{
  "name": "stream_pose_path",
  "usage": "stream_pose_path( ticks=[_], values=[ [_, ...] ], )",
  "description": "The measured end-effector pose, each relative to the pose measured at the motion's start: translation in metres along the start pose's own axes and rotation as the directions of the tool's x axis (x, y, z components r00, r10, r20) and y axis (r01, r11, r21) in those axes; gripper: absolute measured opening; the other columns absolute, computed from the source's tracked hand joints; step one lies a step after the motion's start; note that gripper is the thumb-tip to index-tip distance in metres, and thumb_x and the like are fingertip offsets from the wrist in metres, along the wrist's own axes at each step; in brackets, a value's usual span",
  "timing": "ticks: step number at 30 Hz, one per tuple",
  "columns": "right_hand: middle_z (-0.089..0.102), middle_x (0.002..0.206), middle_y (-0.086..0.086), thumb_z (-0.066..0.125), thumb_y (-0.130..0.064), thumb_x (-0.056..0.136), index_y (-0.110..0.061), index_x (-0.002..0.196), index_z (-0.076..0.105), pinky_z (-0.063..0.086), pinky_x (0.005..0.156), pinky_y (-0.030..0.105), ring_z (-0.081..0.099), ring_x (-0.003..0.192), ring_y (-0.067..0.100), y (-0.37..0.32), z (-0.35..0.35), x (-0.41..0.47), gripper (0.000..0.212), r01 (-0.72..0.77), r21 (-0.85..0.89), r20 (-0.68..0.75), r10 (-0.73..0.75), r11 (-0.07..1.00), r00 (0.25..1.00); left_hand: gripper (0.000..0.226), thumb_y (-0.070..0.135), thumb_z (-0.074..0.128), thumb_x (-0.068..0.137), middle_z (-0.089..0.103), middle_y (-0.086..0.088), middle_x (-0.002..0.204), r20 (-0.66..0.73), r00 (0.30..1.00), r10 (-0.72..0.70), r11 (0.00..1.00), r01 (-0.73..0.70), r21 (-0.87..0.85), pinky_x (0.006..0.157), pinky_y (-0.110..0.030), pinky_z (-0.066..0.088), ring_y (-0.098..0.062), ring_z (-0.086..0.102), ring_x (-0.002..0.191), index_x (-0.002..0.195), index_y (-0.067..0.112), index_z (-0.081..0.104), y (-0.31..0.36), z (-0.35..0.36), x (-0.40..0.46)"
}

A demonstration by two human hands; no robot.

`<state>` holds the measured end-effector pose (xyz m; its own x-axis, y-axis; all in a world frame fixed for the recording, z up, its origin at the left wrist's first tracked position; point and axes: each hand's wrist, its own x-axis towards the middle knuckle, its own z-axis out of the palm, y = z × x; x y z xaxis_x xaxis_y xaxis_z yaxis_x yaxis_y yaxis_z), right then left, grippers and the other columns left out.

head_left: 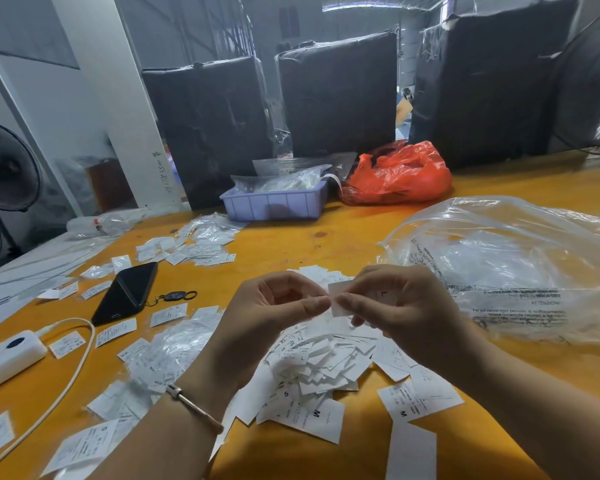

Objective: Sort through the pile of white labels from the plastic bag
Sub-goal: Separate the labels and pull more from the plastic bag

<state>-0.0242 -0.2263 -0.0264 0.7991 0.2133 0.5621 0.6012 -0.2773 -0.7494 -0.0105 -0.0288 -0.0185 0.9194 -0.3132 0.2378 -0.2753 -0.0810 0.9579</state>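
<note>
One white label is up off the pile, held in the air between both hands, above the middle of the yellow table. The right hand has it: fingers curled in tight, pinching the label's right part, so most of the slip is hidden behind them. Only its left end pokes out, and that free end points straight at the left hand. The long axis looks to run left to right, though the fingers cover too much to be sure. The left thumb and forefinger are narrowed to a pinch right at that free edge; touching or just short of it, I cannot tell. So the next take, by my read, is a short one for the left hand, straight across.

Directly below the hands lies the pile of labels, size letters S, M, L and XS showing. To the right, the clear plastic bag slumps near the table's right edge. Left of the pile, a heap of labels in small clear sleeves, then loose slips scattered toward the left edge, a black phone and a white power bank with its cable. At the far edge sit a lilac tray and a red bag.
</note>
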Motion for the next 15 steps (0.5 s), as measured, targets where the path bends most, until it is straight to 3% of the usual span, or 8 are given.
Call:
stream_pose_path(
  ticks=[5,8,12,15],
  values=[
    [0.067,0.068,0.004,0.071,-0.007,0.081,-0.008,0.073,0.073,0.053,0.062,0.048,0.064,0.063,0.021,-0.003,-0.002,0.000,0.008,0.036,-0.049,-0.014,-0.037,0.998,0.999,0.026,0.028,0.072,0.079,0.077,-0.007,0.084,0.036,0.994,0.099,0.977,-0.104,0.185,0.066,-0.027,0.058,-0.023,0.074,0.075,0.092,0.006,0.076,0.002,0.003,-0.004],
    [0.069,0.070,0.000,0.067,0.000,0.080,-0.010,0.078,0.075,0.055,0.062,0.041,0.065,0.064,0.017,-0.006,-0.007,0.002,0.013,0.043,-0.067,-0.100,-0.050,0.997,0.994,0.025,0.024,0.071,0.078,0.077,-0.008,0.080,-0.002,0.991,0.137,0.975,-0.135,0.178,0.060,-0.028,0.059,-0.025,0.075,0.070,0.091,0.004,0.075,0.004,0.004,-0.005],
    [0.070,0.081,0.001,0.058,0.013,0.082,-0.023,0.106,0.071,0.053,0.054,0.023,0.066,0.061,0.013,-0.011,-0.018,0.006,0.045,0.045,0.091,-0.331,-0.013,0.995,0.944,0.023,0.020,0.073,0.075,0.077,-0.010,0.078,-0.033,0.984,0.177,0.971,-0.169,0.168,0.059,-0.028,0.059,-0.026,0.075,0.067,0.090,0.003,0.075,0.004,0.002,-0.005],
    [0.065,0.083,0.002,0.060,0.014,0.081,-0.023,0.127,0.056,0.054,0.055,0.021,0.067,0.066,0.018,-0.016,-0.018,0.003,0.059,0.110,0.127,-0.312,-0.066,0.986,0.948,0.023,0.020,0.074,0.074,0.077,-0.009,0.077,-0.025,0.982,0.185,0.969,-0.177,0.174,0.059,-0.030,0.059,-0.025,0.075,0.067,0.089,0.004,0.076,0.004,0.004,-0.006]
  ],
)
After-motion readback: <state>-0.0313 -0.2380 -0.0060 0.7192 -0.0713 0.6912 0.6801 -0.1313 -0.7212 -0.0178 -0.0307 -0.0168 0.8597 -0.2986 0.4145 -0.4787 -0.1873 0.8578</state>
